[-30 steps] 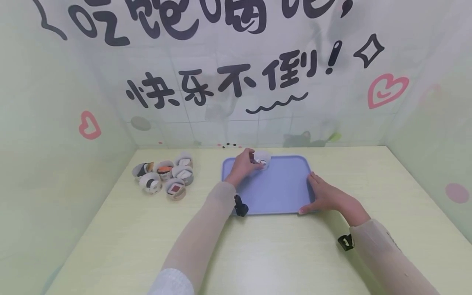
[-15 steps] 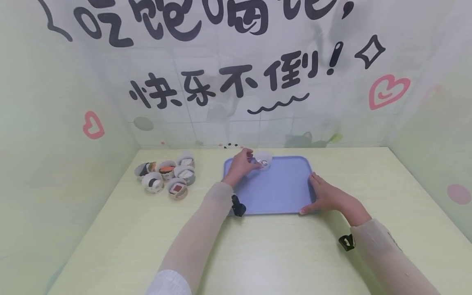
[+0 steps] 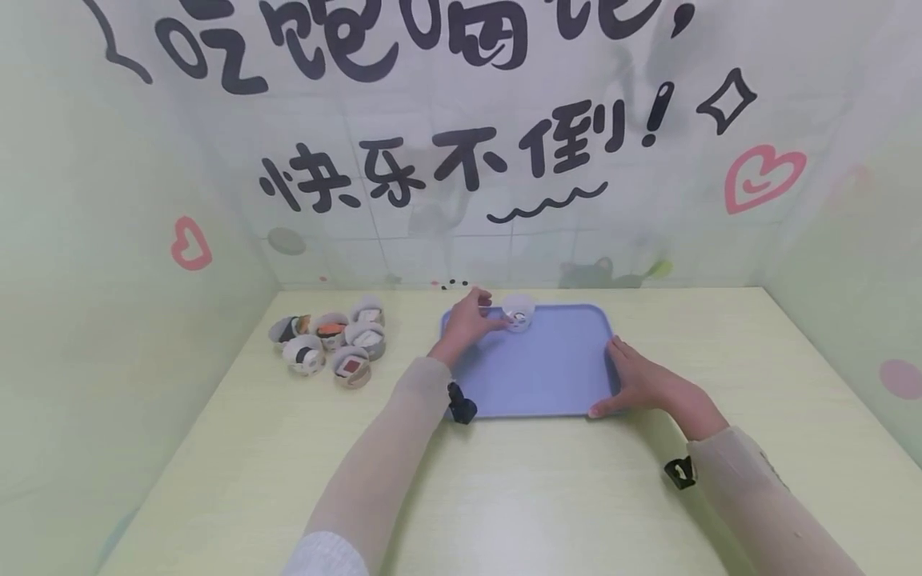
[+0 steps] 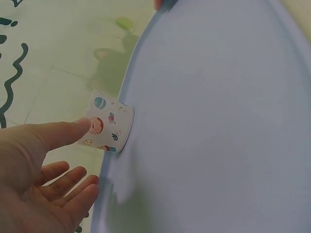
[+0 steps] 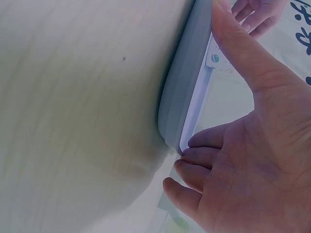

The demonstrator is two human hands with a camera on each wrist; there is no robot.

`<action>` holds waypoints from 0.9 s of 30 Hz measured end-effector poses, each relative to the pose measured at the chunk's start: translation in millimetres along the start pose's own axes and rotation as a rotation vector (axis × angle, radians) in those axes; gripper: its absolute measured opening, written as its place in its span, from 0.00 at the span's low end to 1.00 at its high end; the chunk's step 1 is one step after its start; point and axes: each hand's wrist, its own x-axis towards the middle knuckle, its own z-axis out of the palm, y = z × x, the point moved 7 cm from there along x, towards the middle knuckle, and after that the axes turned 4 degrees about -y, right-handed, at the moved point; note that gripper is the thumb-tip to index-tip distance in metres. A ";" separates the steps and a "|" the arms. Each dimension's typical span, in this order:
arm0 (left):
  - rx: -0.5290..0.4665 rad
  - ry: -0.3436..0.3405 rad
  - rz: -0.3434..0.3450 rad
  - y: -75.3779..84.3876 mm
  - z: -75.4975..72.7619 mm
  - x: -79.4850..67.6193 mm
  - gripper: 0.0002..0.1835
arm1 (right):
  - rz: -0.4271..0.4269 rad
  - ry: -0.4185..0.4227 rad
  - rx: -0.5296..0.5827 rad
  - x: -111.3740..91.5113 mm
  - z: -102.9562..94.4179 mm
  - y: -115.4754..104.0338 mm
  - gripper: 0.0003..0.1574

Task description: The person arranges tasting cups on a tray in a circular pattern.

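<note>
A small white paper cup (image 3: 519, 313) with printed pictures stands near the back rim of a lilac-blue tray (image 3: 540, 376). Something small and black-and-white shows in it. My left hand (image 3: 467, 326) is at the cup's left side, fingers loose and apart from it. In the left wrist view, the thumb of that hand (image 4: 36, 165) overlaps the edge of the cup (image 4: 112, 124); whether it touches I cannot tell. At the tray's right side rests my right hand (image 3: 644, 382), thumb at the front corner and fingers along the side. The right wrist view shows this hand (image 5: 243, 145) with loosely bent fingers.
Several similar cups holding sushi-like pieces, such as an orange-topped one (image 3: 332, 330) and one with a dark red square (image 3: 351, 368), cluster on the pale table (image 3: 504, 496) left of the tray. A printed wall sheet (image 3: 454, 216) rises behind.
My left hand has drawn slightly left, away from the cup, which stays on the tray. The right hand keeps its place on the tray. The head view has shifted a little.
</note>
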 end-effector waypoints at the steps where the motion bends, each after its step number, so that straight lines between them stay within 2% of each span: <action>1: -0.003 0.000 0.000 -0.6 -0.4 -0.6 0.35 | 0.000 0.001 0.001 -0.2 0.1 -0.2 0.82; 11: -0.013 0.032 -0.012 1.8 -9.9 -9.2 0.38 | 0.001 0.003 -0.011 0.5 2.0 0.7 0.82; 16: -0.025 0.025 -0.018 3.5 -14.7 -13.6 0.37 | -0.003 0.005 -0.010 0.2 2.0 0.4 0.82; 27: -0.042 0.026 0.021 5.7 -26.5 -22.7 0.37 | 0.004 -0.004 -0.009 0.2 1.7 0.3 0.83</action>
